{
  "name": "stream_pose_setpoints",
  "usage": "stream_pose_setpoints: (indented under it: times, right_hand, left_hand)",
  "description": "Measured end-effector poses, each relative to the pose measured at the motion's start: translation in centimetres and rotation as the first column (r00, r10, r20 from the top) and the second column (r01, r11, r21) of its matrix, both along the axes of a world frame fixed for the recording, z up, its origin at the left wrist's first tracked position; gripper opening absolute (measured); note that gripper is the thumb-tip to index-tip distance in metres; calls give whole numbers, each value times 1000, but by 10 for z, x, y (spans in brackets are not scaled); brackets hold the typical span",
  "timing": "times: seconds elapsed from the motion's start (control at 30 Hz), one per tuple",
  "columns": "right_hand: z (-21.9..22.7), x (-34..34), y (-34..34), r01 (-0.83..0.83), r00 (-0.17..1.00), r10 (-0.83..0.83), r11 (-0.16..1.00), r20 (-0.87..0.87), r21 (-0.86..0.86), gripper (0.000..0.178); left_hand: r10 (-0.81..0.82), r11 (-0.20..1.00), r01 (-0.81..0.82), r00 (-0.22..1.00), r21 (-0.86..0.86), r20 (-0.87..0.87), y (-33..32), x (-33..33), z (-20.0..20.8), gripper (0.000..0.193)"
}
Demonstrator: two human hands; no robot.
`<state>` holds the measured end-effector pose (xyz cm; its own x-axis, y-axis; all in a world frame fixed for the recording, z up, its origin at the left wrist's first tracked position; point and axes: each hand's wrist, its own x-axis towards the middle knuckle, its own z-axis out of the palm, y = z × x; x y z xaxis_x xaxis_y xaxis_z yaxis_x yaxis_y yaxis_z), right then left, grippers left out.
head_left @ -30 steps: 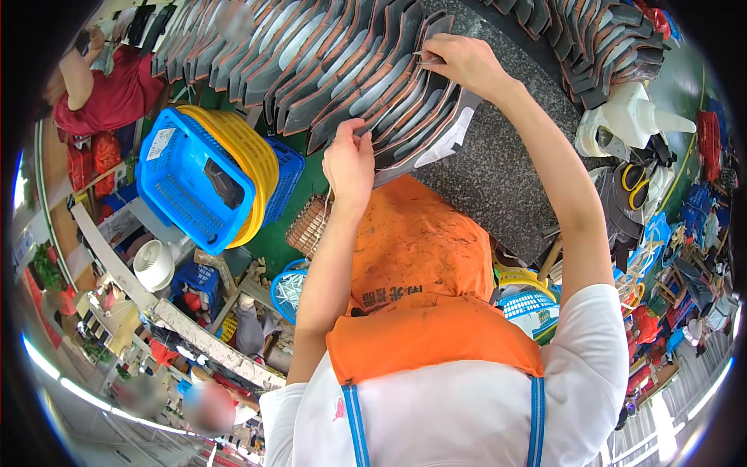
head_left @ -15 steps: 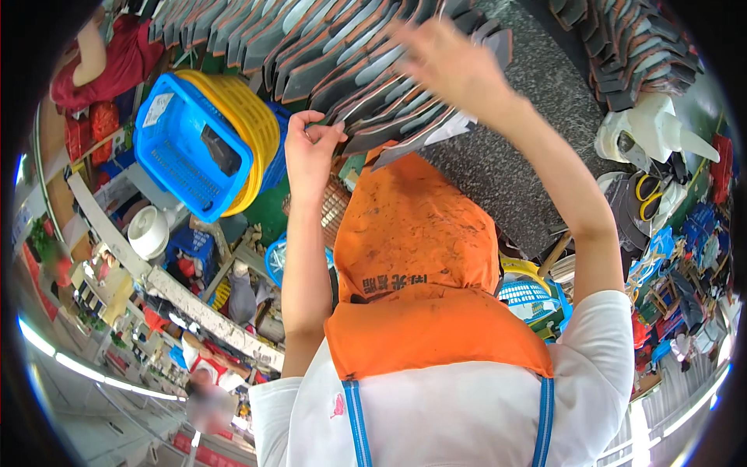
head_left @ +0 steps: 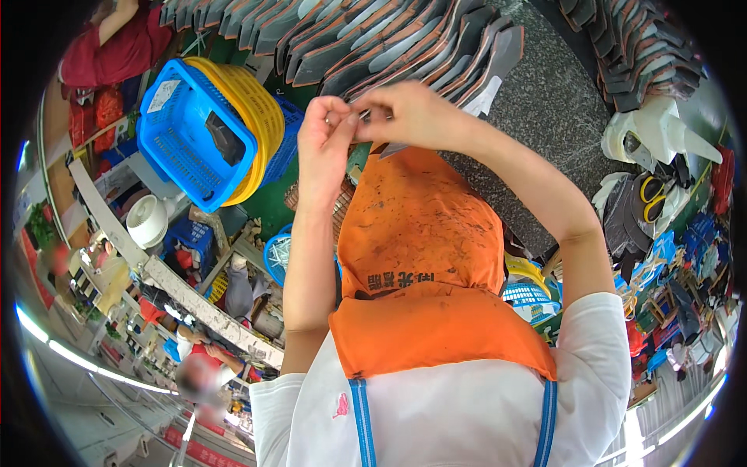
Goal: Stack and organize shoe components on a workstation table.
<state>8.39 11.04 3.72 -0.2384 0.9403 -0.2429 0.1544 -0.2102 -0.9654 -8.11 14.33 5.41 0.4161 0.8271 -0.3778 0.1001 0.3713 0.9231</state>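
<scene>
- In the head view, the left hand (head_left: 323, 152) is held up in front of the near edge of the row of dark pieces (head_left: 389, 50), with its thumb and fingers bent toward one another.
- The right hand (head_left: 412, 117) is brought across from the right, so that its fingertips are set against or just beside those of the left hand.
- In both hands the grip is partly hidden; whether anything is pinched there, or whether the fingertips are fully pressed together, cannot be told.
- The pieces are laid overlapping in a long curved row, with orange-brown edges shown, beyond the hands and at the left of the bare, speckled grey part of the worktop (head_left: 545, 101).
- The lower edge of the row is partly covered by the right hand; whether it is touched cannot be told.
- A second row of similar pieces (head_left: 642, 58) is seen at the upper right, near a white plastic container (head_left: 661, 132) and yellow-handled scissors (head_left: 652, 198).
- To the left, a blue basket (head_left: 175, 167) is set against a yellow basket (head_left: 253, 117), and a dark scrap (head_left: 224, 138) is held inside the blue one.
- An orange apron (head_left: 420, 214) is worn below the hands.
</scene>
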Motion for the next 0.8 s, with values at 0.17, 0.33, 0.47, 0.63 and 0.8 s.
stream_pose_setpoints:
  times: [0.17,0.33,0.47,0.63,0.8]
  right_hand:
    - [-1,41,19,61,995,-66,995,69,74,14]
    - [-9,132,32,41,593,-293,941,750,336,21]
    - [-12,118,40,-122,399,-391,874,830,470,19]
    - [-13,126,54,-252,401,-366,838,840,485,20]
    - [3,94,40,50,381,-527,833,760,552,26]
  left_hand:
    - [-37,999,37,999,6,29,12,29,-1,12]
    - [-65,991,100,943,90,-326,35,29,-32,20]
    - [-48,957,216,776,193,-629,38,35,-36,15]
    - [104,796,502,436,338,-894,38,41,-28,20]
    - [-83,963,230,747,139,-660,51,-10,-32,20]
